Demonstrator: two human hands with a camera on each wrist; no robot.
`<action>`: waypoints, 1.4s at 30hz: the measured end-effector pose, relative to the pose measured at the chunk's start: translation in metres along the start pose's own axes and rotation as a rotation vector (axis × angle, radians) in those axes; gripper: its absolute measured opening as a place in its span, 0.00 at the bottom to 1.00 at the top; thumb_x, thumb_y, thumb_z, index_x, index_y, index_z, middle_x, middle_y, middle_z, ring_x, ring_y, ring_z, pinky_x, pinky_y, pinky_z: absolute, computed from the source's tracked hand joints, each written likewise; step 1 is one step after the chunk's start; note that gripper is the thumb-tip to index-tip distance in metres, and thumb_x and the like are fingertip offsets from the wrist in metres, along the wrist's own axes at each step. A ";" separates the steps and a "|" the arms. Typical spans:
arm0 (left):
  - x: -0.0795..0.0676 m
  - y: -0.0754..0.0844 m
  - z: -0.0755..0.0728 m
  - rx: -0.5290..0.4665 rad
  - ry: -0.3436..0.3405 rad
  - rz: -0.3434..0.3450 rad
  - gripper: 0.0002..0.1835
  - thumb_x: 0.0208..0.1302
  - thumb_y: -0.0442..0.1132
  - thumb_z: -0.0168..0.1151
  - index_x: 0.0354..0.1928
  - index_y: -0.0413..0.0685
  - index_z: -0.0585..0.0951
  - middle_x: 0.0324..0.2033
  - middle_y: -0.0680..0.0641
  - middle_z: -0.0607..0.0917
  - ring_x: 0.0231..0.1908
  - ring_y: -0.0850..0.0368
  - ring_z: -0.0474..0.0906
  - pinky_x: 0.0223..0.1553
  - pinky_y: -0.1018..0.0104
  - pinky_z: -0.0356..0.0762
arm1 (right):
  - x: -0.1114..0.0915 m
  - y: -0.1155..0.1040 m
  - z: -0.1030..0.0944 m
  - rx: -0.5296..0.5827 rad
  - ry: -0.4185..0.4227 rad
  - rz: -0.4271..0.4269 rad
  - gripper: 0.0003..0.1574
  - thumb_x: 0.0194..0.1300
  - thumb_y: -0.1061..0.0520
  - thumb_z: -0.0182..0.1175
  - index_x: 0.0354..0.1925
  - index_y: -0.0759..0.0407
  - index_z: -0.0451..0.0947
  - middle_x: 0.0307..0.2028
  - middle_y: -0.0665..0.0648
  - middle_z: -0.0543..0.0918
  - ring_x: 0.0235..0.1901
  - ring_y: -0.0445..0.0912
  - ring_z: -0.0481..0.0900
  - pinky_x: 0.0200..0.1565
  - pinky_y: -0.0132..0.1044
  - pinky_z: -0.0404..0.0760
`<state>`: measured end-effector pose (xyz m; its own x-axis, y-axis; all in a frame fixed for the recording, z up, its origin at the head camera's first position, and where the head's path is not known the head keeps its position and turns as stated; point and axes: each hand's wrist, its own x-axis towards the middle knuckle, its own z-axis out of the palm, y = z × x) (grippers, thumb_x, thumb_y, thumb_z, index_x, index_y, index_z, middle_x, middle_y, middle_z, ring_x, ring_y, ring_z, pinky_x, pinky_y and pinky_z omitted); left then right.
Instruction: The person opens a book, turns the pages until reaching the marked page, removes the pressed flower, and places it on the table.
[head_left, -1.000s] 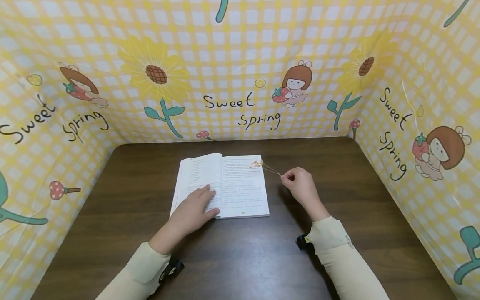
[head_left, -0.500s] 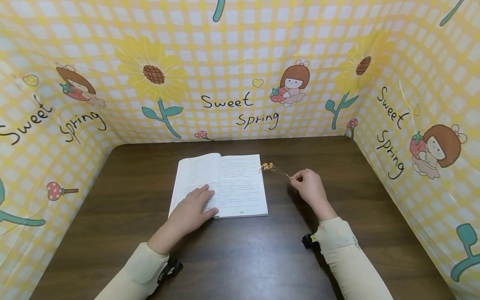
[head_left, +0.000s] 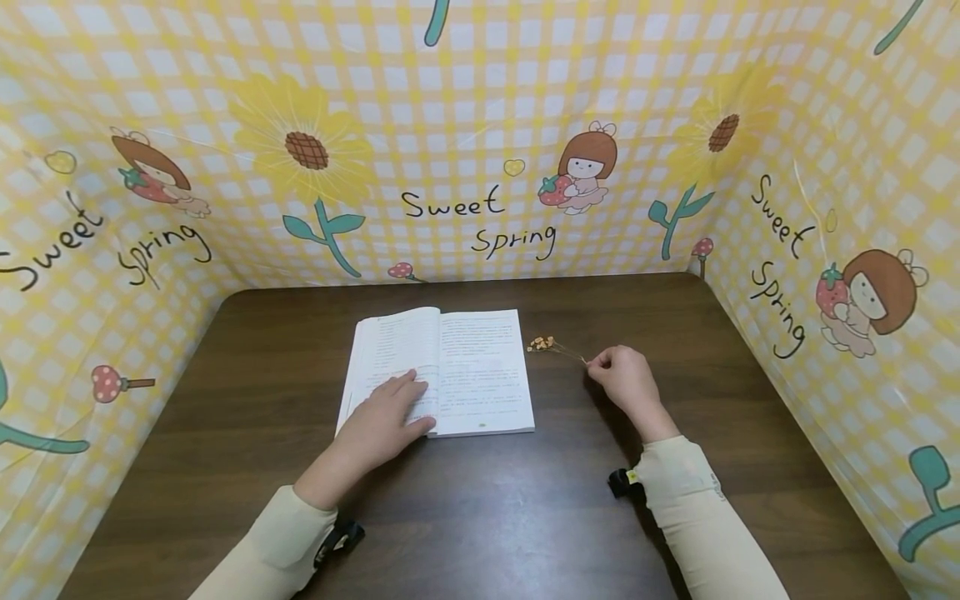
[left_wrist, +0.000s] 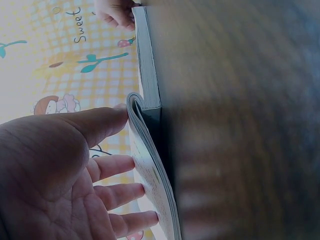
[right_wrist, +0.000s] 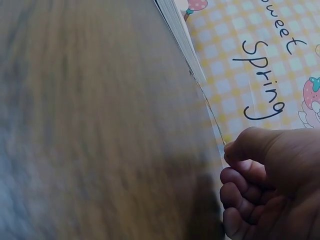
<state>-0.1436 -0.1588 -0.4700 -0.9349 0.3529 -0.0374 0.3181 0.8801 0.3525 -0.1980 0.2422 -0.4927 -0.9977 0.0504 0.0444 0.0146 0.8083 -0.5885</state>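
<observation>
An open book (head_left: 483, 375) lies on the dark wooden table, its pages facing up. My left hand (head_left: 386, 421) rests on the left page with fingers spread, the thumb near the spine; the left wrist view shows the straight fingers (left_wrist: 122, 195) touching the page. To the right of the book, my right hand (head_left: 626, 379) pinches the thin stem end of a dried flower sprig (head_left: 542, 343) between thumb and forefinger. Its small orange-yellow blooms point left, just beyond the right page's edge. In the right wrist view the stem (right_wrist: 212, 112) runs from the fingertips towards the book.
The brown tabletop (head_left: 480, 517) extends around the book and in front of it. A yellow checked cloth (head_left: 480, 100) printed with flowers and cartoon figures surrounds the table at the back and both sides. Dark devices are strapped at both wrists.
My right hand has moved right and slightly nearer, drawing the flower sprig from over the right page to beside the book. The left hand stays on the page.
</observation>
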 end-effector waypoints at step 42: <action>0.000 -0.003 0.002 -0.001 0.009 0.001 0.35 0.68 0.54 0.66 0.71 0.42 0.73 0.75 0.37 0.67 0.74 0.36 0.63 0.73 0.41 0.60 | 0.002 -0.006 -0.003 -0.115 -0.043 -0.047 0.09 0.69 0.52 0.66 0.34 0.54 0.89 0.36 0.54 0.88 0.33 0.48 0.83 0.37 0.47 0.81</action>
<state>-0.1443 -0.1602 -0.4731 -0.9361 0.3506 -0.0284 0.3187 0.8796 0.3532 -0.1995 0.2392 -0.4864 -0.9994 -0.0125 0.0338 -0.0275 0.8710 -0.4905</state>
